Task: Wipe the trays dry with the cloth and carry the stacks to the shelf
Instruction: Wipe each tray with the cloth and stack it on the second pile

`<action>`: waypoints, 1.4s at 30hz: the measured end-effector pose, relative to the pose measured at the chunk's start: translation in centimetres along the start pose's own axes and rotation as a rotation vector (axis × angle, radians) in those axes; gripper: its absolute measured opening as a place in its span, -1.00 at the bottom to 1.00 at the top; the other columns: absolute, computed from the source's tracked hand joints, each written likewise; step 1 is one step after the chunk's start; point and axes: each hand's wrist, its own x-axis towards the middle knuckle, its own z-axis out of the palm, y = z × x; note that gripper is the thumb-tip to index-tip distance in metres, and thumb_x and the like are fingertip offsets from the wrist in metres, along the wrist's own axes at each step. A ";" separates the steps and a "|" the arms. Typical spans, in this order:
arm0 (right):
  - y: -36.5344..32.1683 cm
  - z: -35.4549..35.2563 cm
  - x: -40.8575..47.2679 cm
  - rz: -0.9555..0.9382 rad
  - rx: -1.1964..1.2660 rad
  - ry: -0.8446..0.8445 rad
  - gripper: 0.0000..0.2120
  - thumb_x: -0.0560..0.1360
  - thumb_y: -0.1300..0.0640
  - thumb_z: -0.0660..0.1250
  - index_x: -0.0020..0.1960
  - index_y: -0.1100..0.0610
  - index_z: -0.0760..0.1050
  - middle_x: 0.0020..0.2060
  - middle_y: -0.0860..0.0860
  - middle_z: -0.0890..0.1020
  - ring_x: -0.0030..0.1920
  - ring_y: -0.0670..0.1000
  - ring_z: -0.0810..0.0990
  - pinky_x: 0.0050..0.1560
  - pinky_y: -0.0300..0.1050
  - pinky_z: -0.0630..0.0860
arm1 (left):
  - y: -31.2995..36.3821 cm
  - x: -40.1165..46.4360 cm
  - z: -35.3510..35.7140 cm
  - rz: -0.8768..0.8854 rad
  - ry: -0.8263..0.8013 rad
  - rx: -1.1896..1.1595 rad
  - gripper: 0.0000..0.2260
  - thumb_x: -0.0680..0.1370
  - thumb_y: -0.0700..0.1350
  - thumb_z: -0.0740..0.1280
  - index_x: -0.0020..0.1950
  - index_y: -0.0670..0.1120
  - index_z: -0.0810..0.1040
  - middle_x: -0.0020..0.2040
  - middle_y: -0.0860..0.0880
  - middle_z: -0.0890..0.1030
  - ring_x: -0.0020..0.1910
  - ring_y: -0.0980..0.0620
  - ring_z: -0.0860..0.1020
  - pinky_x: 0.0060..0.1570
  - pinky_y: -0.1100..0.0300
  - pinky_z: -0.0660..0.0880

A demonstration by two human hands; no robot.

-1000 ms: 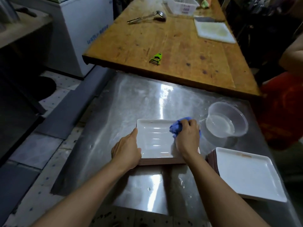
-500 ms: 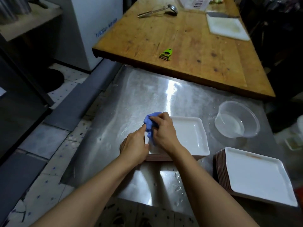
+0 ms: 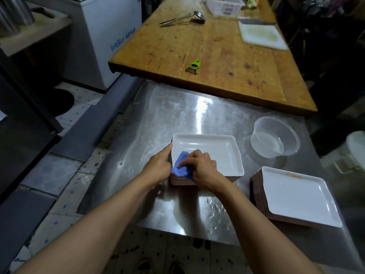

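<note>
On the steel surface point(image 3: 177, 119), the right hand point(image 3: 201, 169) presses the blue cloth point(image 3: 180, 165) with curled fingers on the near-left corner of the top tray point(image 3: 213, 153); the left hand point(image 3: 158, 167) grips the stack's left edge. A second stack point(image 3: 296, 196) is at right, a clear bowl point(image 3: 274, 139) behind it

Both forearms bare, entering from 6 o'clock, converging toward centre. Left hand point(image 3: 158, 167) palm down, back to camera, thumb extended toward 1 o'clock along tray point(image 3: 207, 149) left edge, fingers wrapped over stack side, probably bracing it; fingertips hidden. Right hand point(image 3: 201, 169) at 3 o'clock of left, nearly touching, wrist bent slightly toward 10 o'clock. Right fingers point(image 3: 189, 157) curled, knuckles up, gripping bunched cloth point(image 3: 180, 166), pressing it onto tray near-left corner. Right thumb not visible.
</note>
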 end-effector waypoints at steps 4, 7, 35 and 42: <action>-0.2 0.2 -0.8 -0.042 -0.046 0.025 -0.61 0.44 0.24 0.34 0.18 -0.12 0.55 0.12 -0.01 0.45 0.14 0.08 0.35 -0.05 -0.16 0.14 | 0.4 0.4 0.7 -0.038 0.088 0.123 -0.52 0.54 -0.21 0.11 0.43 0.12 0.28 0.22 -0.06 0.54 0.06 -0.13 0.53 0.08 -0.03 0.50; -0.1 0.3 -1.6 -0.044 -0.059 0.046 -0.61 0.45 0.22 0.32 0.20 -0.12 0.53 0.18 -0.02 0.43 0.17 0.08 0.33 -0.03 -0.15 0.10 | 0.5 0.8 1.3 -0.081 0.176 0.237 -0.57 0.55 -0.15 0.17 0.42 0.06 0.30 0.24 -0.08 0.54 0.11 -0.14 0.51 0.07 0.01 0.49; 0.3 0.4 1.1 -0.019 -0.016 0.185 -0.61 0.43 0.21 0.31 0.26 0.06 0.52 0.35 0.11 0.35 0.13 0.20 0.39 0.11 -0.07 0.36 | 0.4 2.0 2.0 -0.158 0.216 0.436 -0.55 0.49 -0.15 0.27 0.36 0.00 0.25 0.17 -0.15 0.55 0.11 -0.23 0.50 -0.13 0.11 0.34; 4.4 -2.1 -3.3 0.144 -0.184 0.195 -0.67 0.45 0.04 0.29 0.20 -0.16 0.52 0.20 -0.05 0.44 0.13 0.10 0.44 -0.05 -0.15 0.15 | 1.0 1.9 2.0 -0.138 0.207 0.474 -0.61 0.48 -0.20 0.22 0.30 -0.08 0.28 0.12 -0.17 0.57 0.04 -0.21 0.51 -0.15 0.09 0.39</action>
